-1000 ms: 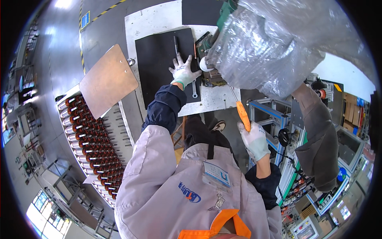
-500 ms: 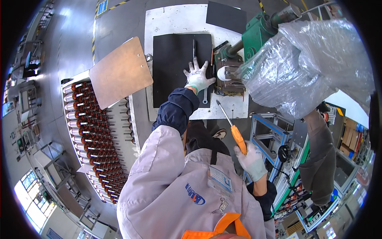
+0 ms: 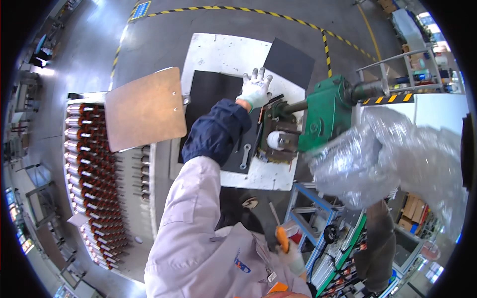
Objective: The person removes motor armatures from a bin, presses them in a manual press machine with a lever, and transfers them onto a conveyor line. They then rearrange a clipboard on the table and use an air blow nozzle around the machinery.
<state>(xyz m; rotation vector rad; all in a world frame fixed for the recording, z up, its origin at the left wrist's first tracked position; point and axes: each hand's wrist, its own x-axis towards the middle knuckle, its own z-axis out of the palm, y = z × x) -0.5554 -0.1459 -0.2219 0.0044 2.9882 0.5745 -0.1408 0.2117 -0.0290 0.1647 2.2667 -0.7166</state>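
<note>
My left hand (image 3: 256, 88), in a white glove, is stretched forward with its fingers spread. It is at the far right part of the black mat (image 3: 211, 89) and holds nothing; whether it touches the surface I cannot tell. Low on the right, close to my body, my gloved right hand (image 3: 293, 257) is closed round the orange handle of a screwdriver (image 3: 282, 238), its shaft pointing up and away. A wrench (image 3: 245, 156) lies on the mat's near right part. Beside the mat stands a green machine (image 3: 323, 116) with a white round part (image 3: 276, 140) at its clamp-like end.
A brown clipboard (image 3: 144, 109) sits left of the white table (image 3: 223, 47), above a rack with rows of rotors (image 3: 92, 174). Clear plastic wrapping (image 3: 348, 174) bulges on the right. A blue-edged frame (image 3: 310, 201) stands below it. Another dark sheet (image 3: 289, 62) lies at the far right of the table.
My left hand has moved farther forward and slightly right, away from the mat's middle. My right hand has drawn down toward my body with the screwdriver. The view has shifted.
</note>
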